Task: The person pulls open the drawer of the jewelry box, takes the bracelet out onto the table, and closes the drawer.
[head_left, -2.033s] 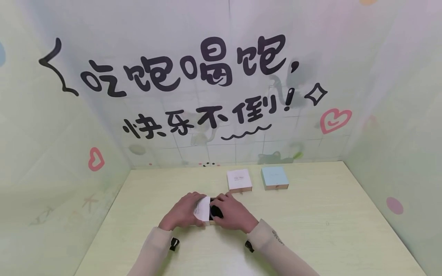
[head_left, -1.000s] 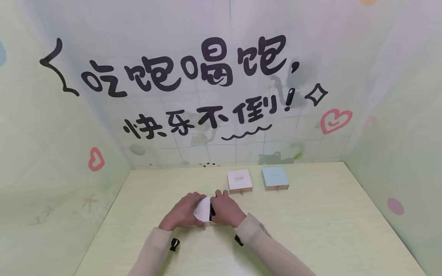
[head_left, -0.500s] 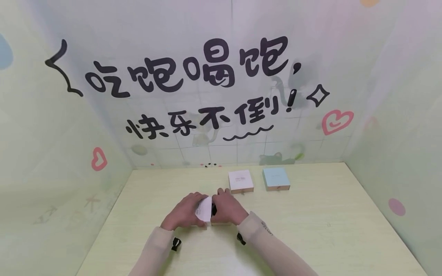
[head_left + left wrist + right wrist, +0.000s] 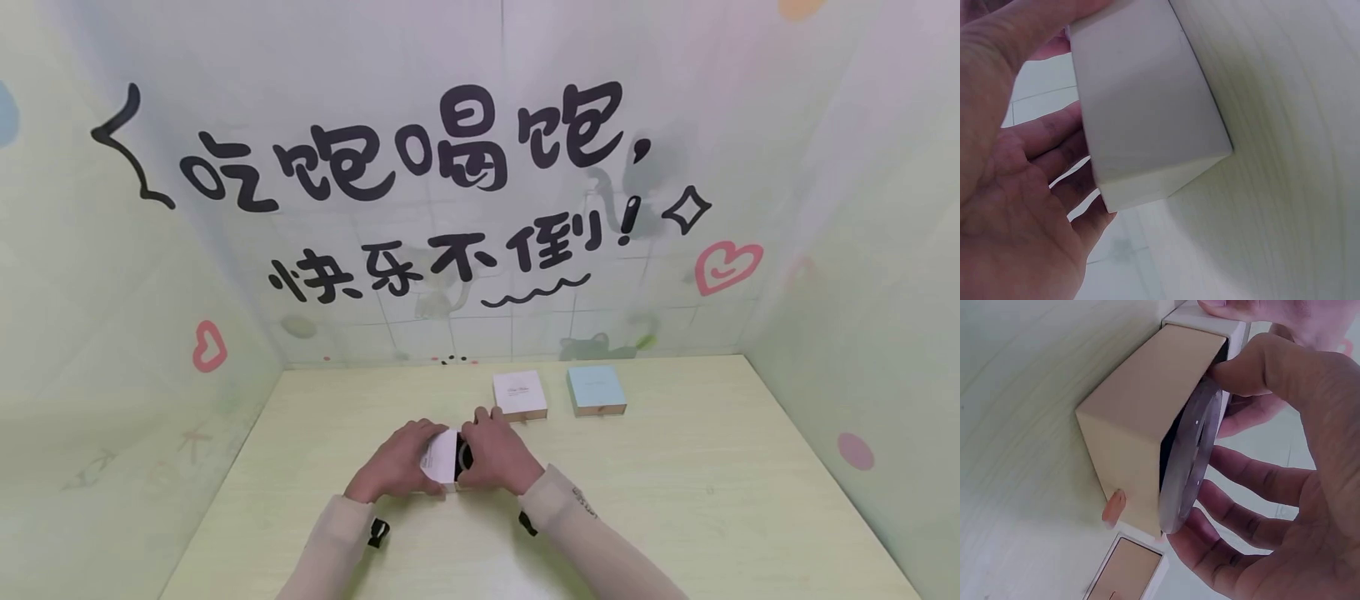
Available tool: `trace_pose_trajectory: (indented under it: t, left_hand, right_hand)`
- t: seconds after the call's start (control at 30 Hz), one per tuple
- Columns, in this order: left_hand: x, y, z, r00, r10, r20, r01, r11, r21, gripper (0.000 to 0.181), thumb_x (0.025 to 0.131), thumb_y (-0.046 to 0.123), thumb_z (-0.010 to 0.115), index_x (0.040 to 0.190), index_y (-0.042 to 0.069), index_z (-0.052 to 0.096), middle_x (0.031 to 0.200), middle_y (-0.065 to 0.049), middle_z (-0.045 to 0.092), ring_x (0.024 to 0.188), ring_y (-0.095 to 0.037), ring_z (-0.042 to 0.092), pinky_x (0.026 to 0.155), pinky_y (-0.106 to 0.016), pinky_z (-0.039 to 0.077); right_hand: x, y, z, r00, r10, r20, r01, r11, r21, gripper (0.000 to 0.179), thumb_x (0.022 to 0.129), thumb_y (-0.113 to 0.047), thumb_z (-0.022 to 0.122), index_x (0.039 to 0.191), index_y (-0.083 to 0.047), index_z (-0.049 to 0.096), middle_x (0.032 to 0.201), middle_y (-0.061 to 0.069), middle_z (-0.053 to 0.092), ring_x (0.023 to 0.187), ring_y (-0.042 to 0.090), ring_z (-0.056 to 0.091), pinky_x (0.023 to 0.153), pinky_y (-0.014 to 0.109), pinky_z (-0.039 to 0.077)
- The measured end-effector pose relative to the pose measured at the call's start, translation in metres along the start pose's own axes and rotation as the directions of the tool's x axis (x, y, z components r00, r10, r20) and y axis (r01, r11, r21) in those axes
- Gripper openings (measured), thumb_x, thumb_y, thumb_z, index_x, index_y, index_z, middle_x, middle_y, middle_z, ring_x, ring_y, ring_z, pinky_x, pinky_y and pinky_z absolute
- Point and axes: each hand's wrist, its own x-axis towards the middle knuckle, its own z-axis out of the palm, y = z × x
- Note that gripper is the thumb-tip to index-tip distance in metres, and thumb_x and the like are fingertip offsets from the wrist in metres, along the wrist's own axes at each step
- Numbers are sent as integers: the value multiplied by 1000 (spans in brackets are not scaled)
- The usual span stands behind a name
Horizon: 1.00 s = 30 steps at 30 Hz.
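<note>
A small white drawer box [image 4: 441,457] rests on the table, its tan drawer [image 4: 1125,456] partly pulled out to the right. My left hand [image 4: 401,458] grips the white sleeve from the left, thumb on the near side and fingers round the far side. Over the drawer, my right hand [image 4: 501,454] holds a translucent pale bangle [image 4: 1179,472] by its rim between thumb and fingers. The bangle stands tilted at the drawer's open top, its lower edge hidden inside the dark lining. An orange-pink ribbon tab [image 4: 1113,509] sticks out of the drawer front.
Behind my right hand sits a second box with a pale pink-white top [image 4: 519,392]. To its right is a light blue box [image 4: 596,387]. Printed cloth walls [image 4: 465,317] enclose the table [image 4: 697,492] at the back and sides.
My right hand has shifted slightly left over the drawer since two seconds ago. The bangle's pale curve now shows beside its fingers. My left hand and the sleeve stay in place.
</note>
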Motion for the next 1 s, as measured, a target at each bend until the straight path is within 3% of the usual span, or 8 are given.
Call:
trace_pose_trajectory:
  t: [0.23,0.4,0.57,0.83,1.0]
  left_hand:
    - [2,2,2,1000,-7,9,7,1000,-13,96,57,30,100,140,8,58,128,-4,65,115,-22,57,98,-47,51]
    - [0,1,2,1000,-7,8,7,1000,-1,95,57,31,100,139,7,59,127,-3,65,113,-20,57,98,-45,51]
    - [-5,-1,3,1000,-19,2,19,1000,18,94,56,30,101,138,7,60,125,-2,65,112,-19,57,97,-44,51]
    - [-1,1,1,1000,-6,-11,6,1000,15,93,58,29,100,139,7,59,126,-3,65,114,-20,57,99,-45,51]
    - [0,1,-1,1000,-8,-5,8,1000,11,88,61,24,97,139,7,59,127,-3,64,111,-20,56,95,-43,50]
  right_hand:
    - [-15,9,-7,999,12,-52,-4,989,148,48,70,-32,85,111,-11,71,103,3,58,90,18,43,69,24,43]
    - [-26,8,-10,994,-20,-107,45,972,231,49,72,-31,84,115,-11,70,107,3,58,94,17,45,73,24,47]
    - [-36,1,-11,992,-62,-113,94,949,301,46,77,-31,80,117,-13,69,113,3,57,101,16,43,80,25,49]
    - [-48,-8,-8,976,-170,-139,205,932,299,44,76,-26,79,117,-13,67,113,2,55,105,14,42,85,21,47]
    - [-52,-17,-1,967,-226,-119,252,919,304,43,75,-26,80,116,-17,68,112,2,55,104,12,40,78,17,42]
